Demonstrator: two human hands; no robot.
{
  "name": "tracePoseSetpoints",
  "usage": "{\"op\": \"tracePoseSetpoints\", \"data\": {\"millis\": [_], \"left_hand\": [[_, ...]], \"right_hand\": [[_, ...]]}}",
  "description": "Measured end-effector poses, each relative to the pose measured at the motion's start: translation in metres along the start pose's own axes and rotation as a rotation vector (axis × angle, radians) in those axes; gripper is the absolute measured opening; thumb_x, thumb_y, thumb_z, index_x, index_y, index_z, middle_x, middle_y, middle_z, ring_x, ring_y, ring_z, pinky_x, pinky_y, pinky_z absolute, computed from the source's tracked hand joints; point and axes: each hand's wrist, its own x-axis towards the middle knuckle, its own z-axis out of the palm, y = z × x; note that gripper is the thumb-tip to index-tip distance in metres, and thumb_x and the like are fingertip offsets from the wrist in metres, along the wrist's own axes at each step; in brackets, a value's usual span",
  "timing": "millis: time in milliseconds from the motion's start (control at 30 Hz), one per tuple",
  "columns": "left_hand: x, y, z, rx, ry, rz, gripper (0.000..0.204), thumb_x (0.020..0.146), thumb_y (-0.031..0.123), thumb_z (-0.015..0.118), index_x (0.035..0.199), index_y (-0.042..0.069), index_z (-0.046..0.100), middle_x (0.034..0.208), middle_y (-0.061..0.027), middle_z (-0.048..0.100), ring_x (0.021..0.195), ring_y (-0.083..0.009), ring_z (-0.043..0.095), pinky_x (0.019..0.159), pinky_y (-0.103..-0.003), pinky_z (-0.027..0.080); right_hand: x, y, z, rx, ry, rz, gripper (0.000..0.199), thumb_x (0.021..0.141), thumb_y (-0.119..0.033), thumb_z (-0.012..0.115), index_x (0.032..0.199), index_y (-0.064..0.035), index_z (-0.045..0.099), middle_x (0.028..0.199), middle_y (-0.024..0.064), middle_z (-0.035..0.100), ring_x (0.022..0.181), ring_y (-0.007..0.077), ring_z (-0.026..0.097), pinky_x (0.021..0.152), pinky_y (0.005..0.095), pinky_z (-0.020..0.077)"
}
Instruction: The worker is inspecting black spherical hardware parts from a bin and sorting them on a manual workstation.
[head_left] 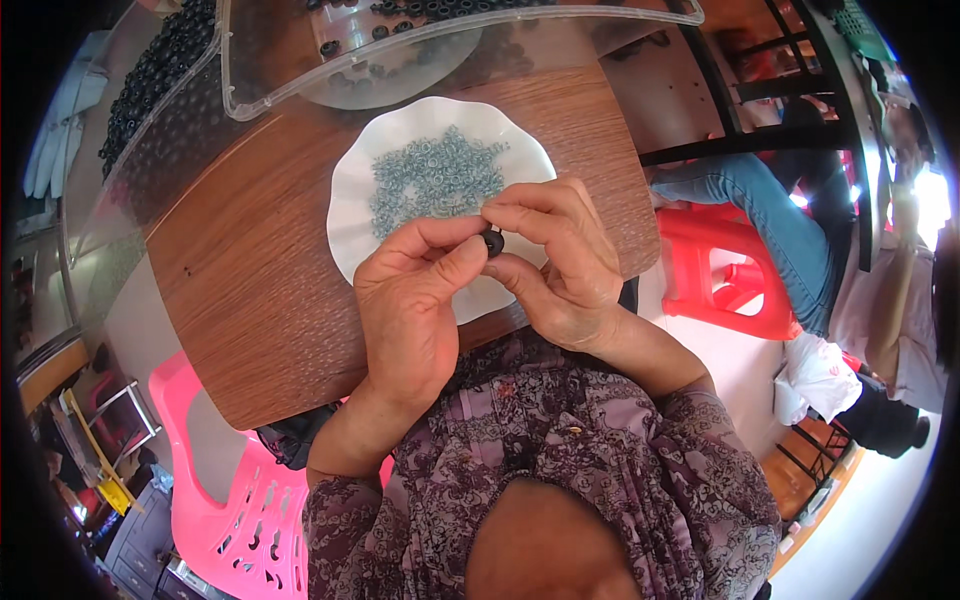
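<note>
Between my two hands, just above the near part of a white scalloped plate, is a small round black part. My left hand pinches it between thumb and forefinger. My right hand closes its fingertips on a tiny shiny piece at the top of the black part; its exact kind is too small to tell. Many small clear-grey rings lie heaped on the plate.
The plate stands on a brown wooden table. Beyond it are a clear plastic bin holding black round parts and more black parts at far left. A pink chair is near left; a red stool and a seated person are at right.
</note>
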Motion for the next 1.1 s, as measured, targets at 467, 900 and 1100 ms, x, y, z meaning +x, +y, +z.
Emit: {"op": "tracePoseSetpoints", "data": {"millis": [467,900,1100], "left_hand": [[0.0,0.003,-0.001,0.06,-0.02,0.03,0.009,0.079,-0.005,0.064,0.087,-0.003,0.063,0.086,-0.0069,0.064,0.078,-0.0104,0.058,0.074,-0.022,0.046],[0.003,0.007,0.001,0.044,0.006,0.023,0.018,0.08,-0.001,0.064,0.096,-0.005,0.059,0.083,-0.0085,0.064,0.077,-0.0119,0.058,0.075,-0.023,0.046],[0.0,0.01,0.001,0.076,0.022,0.029,0.027,0.083,0.002,0.061,0.109,-0.005,0.054,0.089,-0.008,0.061,0.084,-0.0111,0.057,0.078,-0.022,0.045]], "right_hand": [[-0.001,-0.001,0.0,0.038,0.012,0.068,0.033,0.06,0.0,0.074,0.09,0.0011,0.061,0.082,0.0127,0.062,0.07,0.0259,0.059,0.061,0.032,0.0469],[0.002,0.005,0.001,0.081,-0.015,0.007,0.032,0.062,-0.006,0.077,0.088,0.0028,0.061,0.078,0.0115,0.063,0.064,0.0205,0.058,0.055,0.0287,0.0461],[0.003,0.007,0.006,0.109,-0.011,0.039,0.032,0.064,-0.001,0.075,0.092,0.0042,0.06,0.081,0.0123,0.063,0.066,0.0203,0.057,0.058,0.0285,0.046]]}}
